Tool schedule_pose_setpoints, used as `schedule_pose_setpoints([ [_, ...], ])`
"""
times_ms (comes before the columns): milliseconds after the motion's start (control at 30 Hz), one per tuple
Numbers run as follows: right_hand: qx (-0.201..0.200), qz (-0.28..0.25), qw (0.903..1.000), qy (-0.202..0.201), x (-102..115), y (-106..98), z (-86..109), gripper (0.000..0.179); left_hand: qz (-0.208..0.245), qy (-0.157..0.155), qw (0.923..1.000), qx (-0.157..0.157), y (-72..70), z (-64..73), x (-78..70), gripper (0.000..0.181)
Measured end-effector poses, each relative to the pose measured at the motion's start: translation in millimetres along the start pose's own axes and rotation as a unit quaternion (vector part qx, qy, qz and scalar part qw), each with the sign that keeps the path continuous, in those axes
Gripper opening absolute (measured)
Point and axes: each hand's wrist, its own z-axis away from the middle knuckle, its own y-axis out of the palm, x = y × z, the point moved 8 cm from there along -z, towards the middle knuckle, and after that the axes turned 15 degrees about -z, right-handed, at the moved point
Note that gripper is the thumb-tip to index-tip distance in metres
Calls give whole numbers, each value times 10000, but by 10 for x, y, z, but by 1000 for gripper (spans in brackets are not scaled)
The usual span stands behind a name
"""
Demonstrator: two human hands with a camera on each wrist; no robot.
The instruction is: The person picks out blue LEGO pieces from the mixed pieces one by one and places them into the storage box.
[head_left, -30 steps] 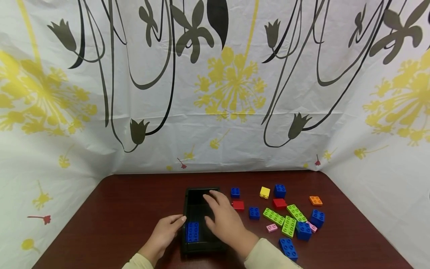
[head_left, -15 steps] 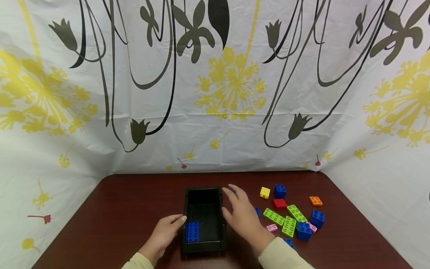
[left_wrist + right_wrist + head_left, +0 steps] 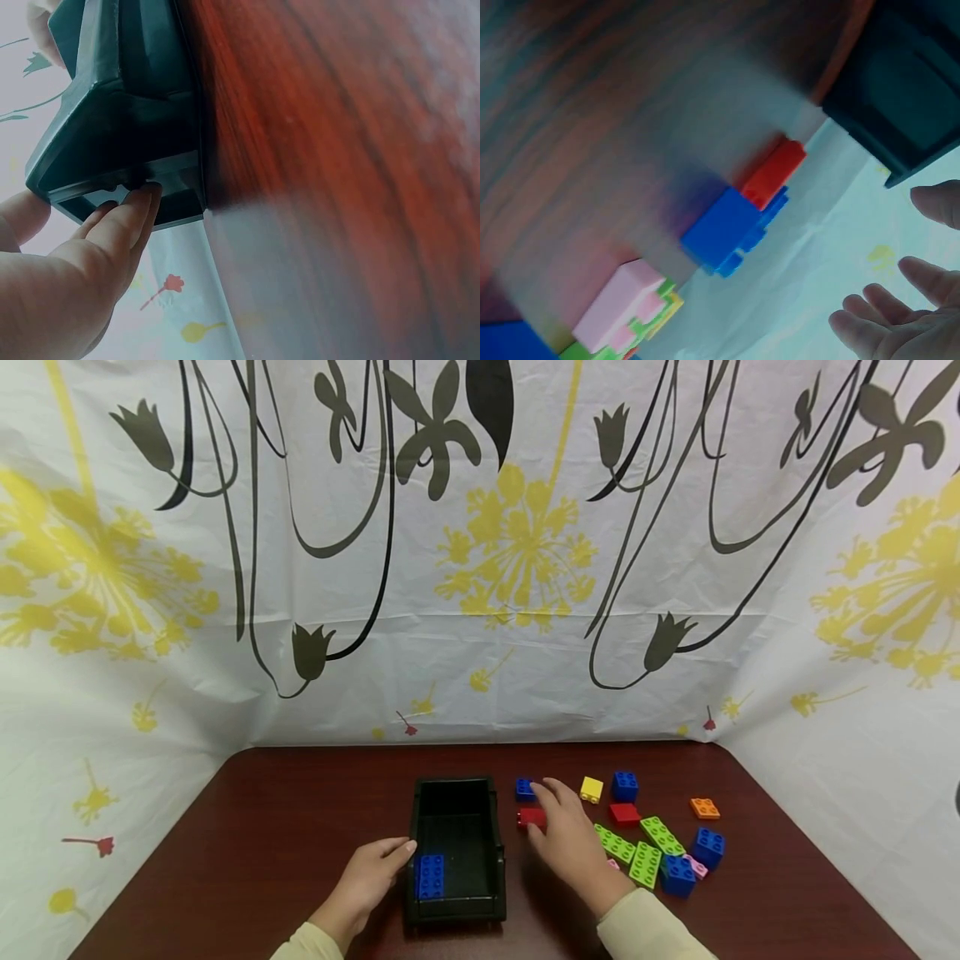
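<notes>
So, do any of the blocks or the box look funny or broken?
I can't see anything broken. But the yellow block and the red block nearest the box look tipped onto their sides: their bumps point sideways, not up like those on the blue block inside the box.

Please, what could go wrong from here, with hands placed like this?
The right hand, near a red brick, might knock it aside. Lifting a blue brick crowded beside a green brick might disturb its neighbours. The left hand, gripping only one side of the black tray, might tip or slide it.
</notes>
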Motion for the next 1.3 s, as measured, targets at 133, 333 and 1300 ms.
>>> schedule_pose_setpoints([
  [133, 202, 203, 9991, 312, -110, 1, 6, 57, -1, -25, 10000, 24, 3, -4, 3, 53],
  [333, 483, 472, 9955, 667, -251, -9, 39, 60, 39, -75, 9999, 97, -6, 9, -1, 55],
  [1300, 1606, 1016, 9733, 1287, -495, 63, 73, 35, 67, -40, 9999, 72, 5, -8, 16, 55],
])
